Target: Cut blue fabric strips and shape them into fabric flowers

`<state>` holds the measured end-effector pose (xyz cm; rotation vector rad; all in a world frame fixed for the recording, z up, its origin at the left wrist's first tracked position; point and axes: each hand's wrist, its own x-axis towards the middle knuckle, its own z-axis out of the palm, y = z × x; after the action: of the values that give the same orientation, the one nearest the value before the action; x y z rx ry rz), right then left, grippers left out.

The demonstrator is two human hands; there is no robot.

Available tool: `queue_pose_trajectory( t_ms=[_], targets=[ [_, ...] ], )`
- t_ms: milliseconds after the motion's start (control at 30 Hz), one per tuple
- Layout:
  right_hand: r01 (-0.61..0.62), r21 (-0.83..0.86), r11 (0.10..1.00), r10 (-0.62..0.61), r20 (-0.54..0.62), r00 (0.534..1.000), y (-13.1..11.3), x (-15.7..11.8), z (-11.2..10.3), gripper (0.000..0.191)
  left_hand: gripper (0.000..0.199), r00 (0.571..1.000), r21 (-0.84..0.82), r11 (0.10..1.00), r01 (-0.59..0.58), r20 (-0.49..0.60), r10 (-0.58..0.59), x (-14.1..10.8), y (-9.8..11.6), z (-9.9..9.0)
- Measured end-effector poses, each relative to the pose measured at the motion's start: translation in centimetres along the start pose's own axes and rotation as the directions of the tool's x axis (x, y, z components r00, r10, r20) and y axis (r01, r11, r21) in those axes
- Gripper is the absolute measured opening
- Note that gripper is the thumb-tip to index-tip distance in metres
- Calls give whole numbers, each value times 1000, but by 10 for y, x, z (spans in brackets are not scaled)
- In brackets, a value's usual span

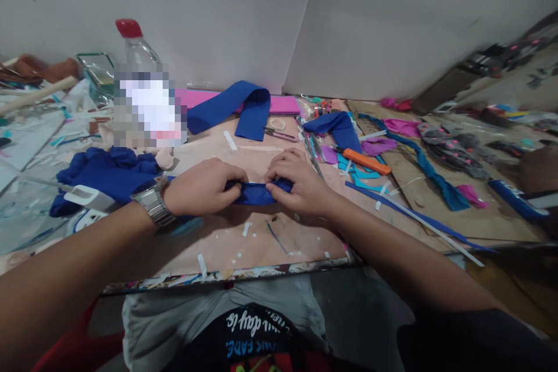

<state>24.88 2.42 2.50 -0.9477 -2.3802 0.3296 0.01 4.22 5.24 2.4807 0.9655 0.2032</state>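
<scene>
A narrow blue fabric strip (256, 193) stretches between my two hands, just over the table. My left hand (204, 185), with a metal watch at the wrist, pinches the strip's left part between thumb and fingers. Its right end is gripped by my right hand (299, 182), whose fingers are curled over it. To the left of my left hand lies a bunched blue fabric piece (111, 174); whether it joins the strip is hidden behind that hand. Beyond my hands, a folded blue band (231, 107) rests near a pair of small scissors (281, 135).
An orange box cutter (366, 161) and blue scraps (337, 128) lie to the right. Cardboard (418, 197) carries several fabric strips. A clear bottle with a red cap (129, 28) stands at the back left, partly pixelated. Paper scraps (39, 122) cover the left side.
</scene>
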Motion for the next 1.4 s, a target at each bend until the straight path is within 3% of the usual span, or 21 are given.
queue_pose_trajectory(
  t_ms=[233,467,667,900,1133,1300,1400],
  targets=[
    [-17,-7,1000,17,10,1000,0,1,0,8,33,998,40,997,60,5,-60,1,0,-2],
    [-6,-12,1000,6,-3,1000,-5,0,4,10,28,999,-42,998,-36,-8,35,0,2,6],
    [6,-48,999,-6,16,1000,-11,-1,5,11,22,999,-60,997,-41,7,41,1,5,10],
    [47,-55,997,-47,4,999,-12,-1,5,10,19,999,-188,981,-50,-12,48,2,6,13],
    [97,-89,991,-99,-18,995,-10,-1,4,10,18,998,-323,946,15,61,5,4,1,13],
    [144,-136,980,-152,-45,987,-10,-2,4,11,40,998,-421,907,18,62,9,4,-1,14],
    [159,-156,975,-168,-43,985,-12,-2,3,11,42,998,-426,904,33,61,-7,4,-1,15]
  ],
)
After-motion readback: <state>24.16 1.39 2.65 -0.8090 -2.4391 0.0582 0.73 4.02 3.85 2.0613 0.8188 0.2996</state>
